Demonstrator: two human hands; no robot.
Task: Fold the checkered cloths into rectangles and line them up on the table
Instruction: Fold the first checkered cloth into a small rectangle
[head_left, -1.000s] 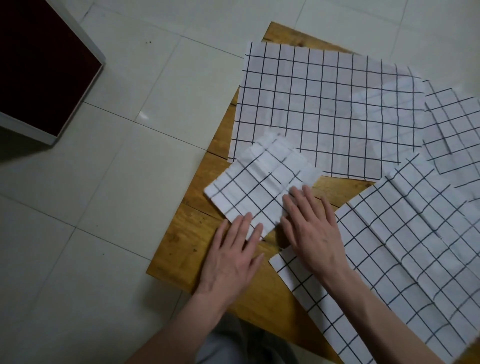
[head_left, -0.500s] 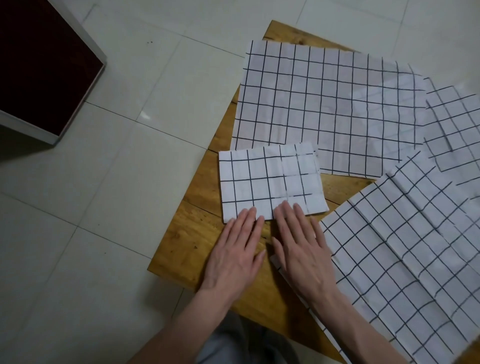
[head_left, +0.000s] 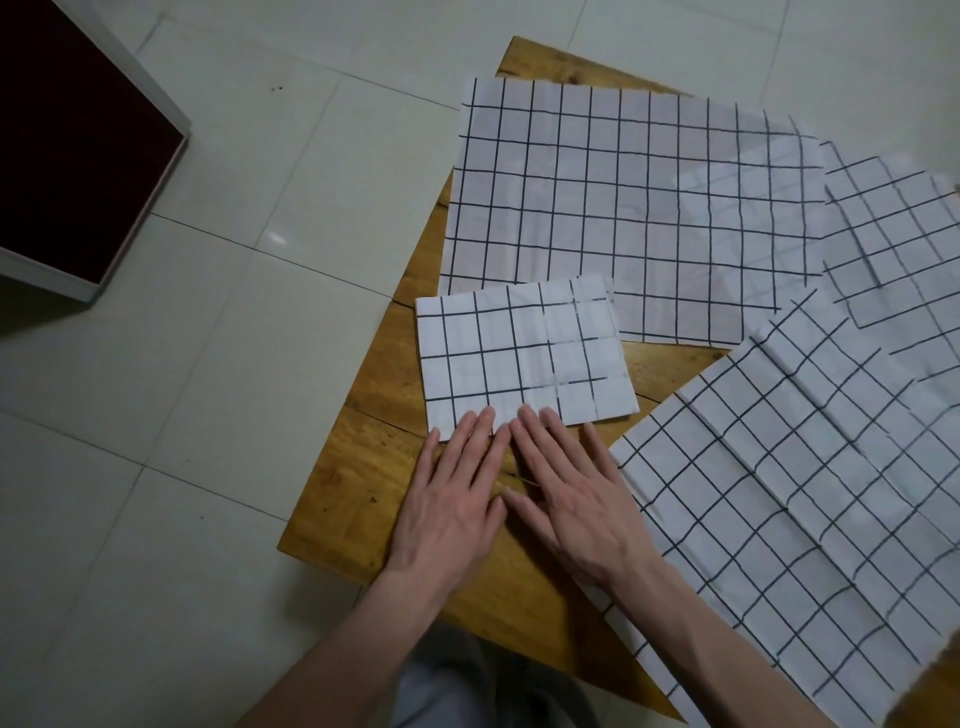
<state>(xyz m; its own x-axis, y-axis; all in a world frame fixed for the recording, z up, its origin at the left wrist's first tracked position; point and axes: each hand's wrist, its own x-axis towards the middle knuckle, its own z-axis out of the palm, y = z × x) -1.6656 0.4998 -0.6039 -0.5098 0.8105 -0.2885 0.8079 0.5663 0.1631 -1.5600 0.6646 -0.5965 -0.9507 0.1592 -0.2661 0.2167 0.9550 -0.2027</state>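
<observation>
A small folded checkered cloth (head_left: 522, 353), a white rectangle with black grid lines, lies near the left edge of the wooden table (head_left: 363, 462). My left hand (head_left: 452, 499) and my right hand (head_left: 571, 499) rest flat side by side just below it, fingers together, fingertips touching its near edge. Neither hand holds anything. A large unfolded checkered cloth (head_left: 623, 208) lies flat behind the folded one. Another unfolded cloth (head_left: 795, 499) covers the table's right part, and my right forearm lies over its near edge. A third cloth (head_left: 898, 249) shows at the far right.
The table is small and its left and near edges drop to a pale tiled floor (head_left: 208, 364). A dark red box with a white rim (head_left: 67, 156) stands on the floor at the upper left. My grey trousers (head_left: 467, 686) show below the table.
The folded cloth, tilted a second ago, has been turned square to the table edge and pushed slightly away. Both hands have slid together to its near edge.
</observation>
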